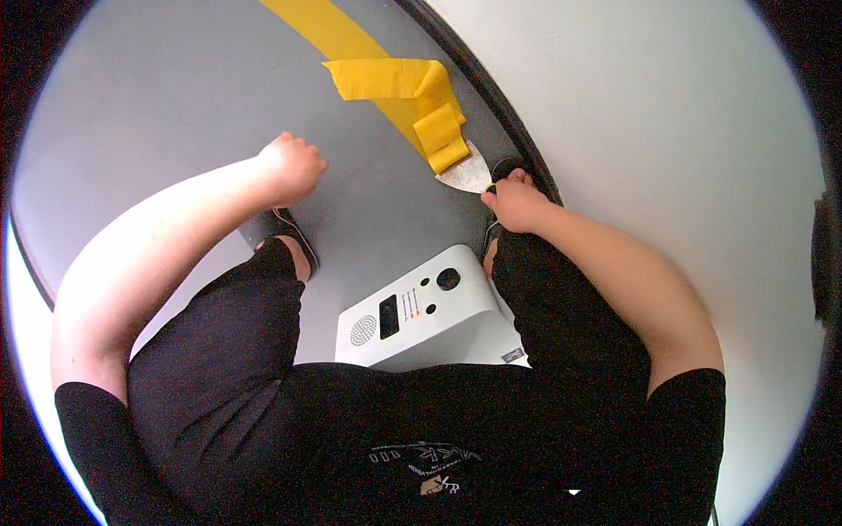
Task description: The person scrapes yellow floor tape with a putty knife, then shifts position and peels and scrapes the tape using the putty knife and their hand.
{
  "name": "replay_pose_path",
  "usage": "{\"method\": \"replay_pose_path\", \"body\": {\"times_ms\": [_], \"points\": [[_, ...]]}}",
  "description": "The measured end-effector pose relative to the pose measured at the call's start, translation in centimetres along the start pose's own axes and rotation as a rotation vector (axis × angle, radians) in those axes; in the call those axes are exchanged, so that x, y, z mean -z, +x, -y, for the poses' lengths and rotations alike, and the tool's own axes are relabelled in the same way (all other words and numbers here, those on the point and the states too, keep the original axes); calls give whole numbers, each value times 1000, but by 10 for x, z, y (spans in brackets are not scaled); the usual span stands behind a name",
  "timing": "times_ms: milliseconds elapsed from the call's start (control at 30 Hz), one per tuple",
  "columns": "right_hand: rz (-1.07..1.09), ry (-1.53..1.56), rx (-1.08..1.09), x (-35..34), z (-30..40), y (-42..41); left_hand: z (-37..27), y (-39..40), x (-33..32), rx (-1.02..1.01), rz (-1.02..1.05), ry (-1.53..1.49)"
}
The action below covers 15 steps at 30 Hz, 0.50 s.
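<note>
My right hand [520, 202] grips the handle of a putty knife [468, 176], most of which the fingers hide. Its broad, worn metal blade touches the near end of a yellow tape strip [348, 33] on the grey floor [164, 118]. A peeled length of yellow tape [381, 77] lies folded back over the strip, with a crumpled loop [442, 135] right at the blade. My left hand [293, 171] hovers left of the tape, apart from it. Its fingers are curled in and nothing shows in them; the palm side is hidden.
A dark baseboard [480, 72] runs along the pale wall [658, 98] at the right. Between my legs stands a white metal housing [421, 309] with a speaker grille and round holes. My left shoe [296, 230] rests on the floor; my right one sits close to the baseboard.
</note>
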State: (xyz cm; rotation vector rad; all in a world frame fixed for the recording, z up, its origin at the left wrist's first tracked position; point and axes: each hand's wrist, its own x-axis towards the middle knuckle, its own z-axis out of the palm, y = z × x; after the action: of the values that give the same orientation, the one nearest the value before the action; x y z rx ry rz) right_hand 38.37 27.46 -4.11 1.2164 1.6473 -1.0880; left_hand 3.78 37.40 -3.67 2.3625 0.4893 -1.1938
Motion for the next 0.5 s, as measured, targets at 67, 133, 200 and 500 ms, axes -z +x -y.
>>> {"method": "replay_pose_path", "body": {"times_ms": [67,133,200,500], "points": [[111,40,7,-14,-21,4,0,0,5,-13,-69,2],[277,2,51,-13,-20,-5,-4,0,3,-31,-131,-5],[-19,-7,5,-33,-19,2,-4,-2,4,-19,-113,18],[-22,-31,-155,-28,-18,4,-2,-2,5,-4,-43,0]]}}
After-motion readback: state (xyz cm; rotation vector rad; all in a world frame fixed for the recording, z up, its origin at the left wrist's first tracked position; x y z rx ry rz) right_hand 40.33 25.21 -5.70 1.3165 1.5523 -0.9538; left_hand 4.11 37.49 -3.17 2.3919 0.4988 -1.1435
